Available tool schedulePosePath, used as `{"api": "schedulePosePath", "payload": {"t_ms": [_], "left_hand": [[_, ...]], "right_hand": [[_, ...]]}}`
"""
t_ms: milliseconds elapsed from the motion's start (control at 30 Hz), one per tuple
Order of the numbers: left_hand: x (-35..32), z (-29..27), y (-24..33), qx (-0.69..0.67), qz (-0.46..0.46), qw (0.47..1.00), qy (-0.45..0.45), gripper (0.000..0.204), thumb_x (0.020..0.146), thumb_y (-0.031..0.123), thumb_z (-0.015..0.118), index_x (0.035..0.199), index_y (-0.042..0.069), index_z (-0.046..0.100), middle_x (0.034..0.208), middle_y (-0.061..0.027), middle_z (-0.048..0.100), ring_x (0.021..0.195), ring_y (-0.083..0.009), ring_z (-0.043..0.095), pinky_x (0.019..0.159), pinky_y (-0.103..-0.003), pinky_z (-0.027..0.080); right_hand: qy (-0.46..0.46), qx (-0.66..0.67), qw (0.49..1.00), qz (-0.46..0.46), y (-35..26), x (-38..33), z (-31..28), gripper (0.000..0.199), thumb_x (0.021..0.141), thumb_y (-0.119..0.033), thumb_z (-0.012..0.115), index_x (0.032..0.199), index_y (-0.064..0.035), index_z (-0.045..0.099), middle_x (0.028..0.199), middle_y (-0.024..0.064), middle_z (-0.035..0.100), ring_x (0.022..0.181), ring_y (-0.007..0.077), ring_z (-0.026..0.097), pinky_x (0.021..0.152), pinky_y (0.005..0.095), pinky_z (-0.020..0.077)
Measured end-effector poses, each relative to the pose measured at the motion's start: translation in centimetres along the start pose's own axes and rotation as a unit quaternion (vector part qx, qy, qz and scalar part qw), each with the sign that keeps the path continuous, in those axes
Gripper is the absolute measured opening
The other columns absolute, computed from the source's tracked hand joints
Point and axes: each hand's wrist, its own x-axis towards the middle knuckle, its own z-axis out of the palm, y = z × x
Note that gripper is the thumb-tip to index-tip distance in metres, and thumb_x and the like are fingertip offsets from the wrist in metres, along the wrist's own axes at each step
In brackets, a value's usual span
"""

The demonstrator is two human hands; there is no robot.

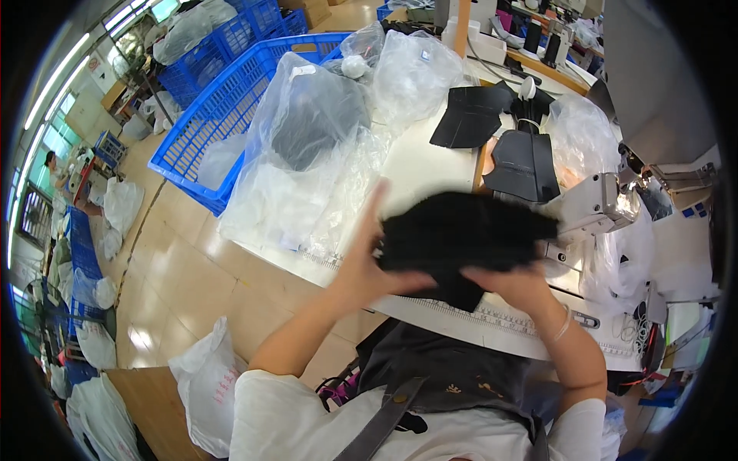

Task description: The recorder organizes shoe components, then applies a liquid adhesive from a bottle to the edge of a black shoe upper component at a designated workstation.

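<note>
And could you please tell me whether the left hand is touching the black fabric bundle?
Touching. The head view shows the left hand against the left end of the black fabric bundle, its thumb along the lower edge; both are blurred.

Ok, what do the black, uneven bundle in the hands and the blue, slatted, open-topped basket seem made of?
The black bundle between the left hand and right hand: perhaps matte fabric, from its dull surface, but motion blur leaves it open. The blue basket: likely rigid plastic, slightly glossy, from its uniform colour and regular openings.

Plastic bags (307, 131), black pieces (470, 117) on white table (427, 175)
</note>
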Motion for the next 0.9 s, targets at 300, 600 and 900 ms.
{"api": "schedulePosePath", "payload": {"t_ms": [300, 600, 900], "left_hand": [[1.9, 4.7, -2.3, -0.045, 0.118, 0.983, -0.134, 0.136, 0.047, 0.012, 0.085, 0.135, 0.007, -0.019, 0.136, -0.0208, 0.024, 0.126, -0.0302, 0.029, 0.102, -0.037, 0.028], [2.2, 5.5, -1.8, 0.052, 0.080, 0.978, -0.183, 0.130, 0.053, 0.007, 0.083, 0.135, 0.008, -0.018, 0.143, -0.0193, 0.007, 0.127, -0.0275, 0.028, 0.101, -0.037, 0.032], [1.2, 6.2, -1.1, 0.090, 0.089, 0.983, -0.132, 0.128, 0.052, 0.010, 0.082, 0.135, 0.001, -0.015, 0.130, -0.0173, 0.036, 0.119, -0.0270, 0.039, 0.102, -0.036, 0.027]], "right_hand": [[0.084, -0.053, 0.995, -0.006, 2.2, -4.3, -0.7, 0.100, 0.071, -0.036, 0.069, 0.139, -0.0080, 0.002, 0.137, 0.0170, 0.022, 0.121, 0.0283, 0.036, 0.102, 0.0406, 0.0293], [0.124, -0.073, 0.989, -0.015, 2.5, -5.7, -1.1, 0.127, 0.054, -0.027, 0.083, 0.136, -0.0075, -0.013, 0.140, 0.0229, 0.007, 0.132, 0.0328, 0.012, 0.105, 0.0411, 0.0182], [0.078, -0.019, 0.997, -0.004, -0.2, -6.7, -1.5, 0.122, 0.056, -0.020, 0.082, 0.137, -0.0037, -0.009, 0.143, 0.0198, 0.002, 0.133, 0.0282, 0.006, 0.106, 0.0356, 0.0123]]}}
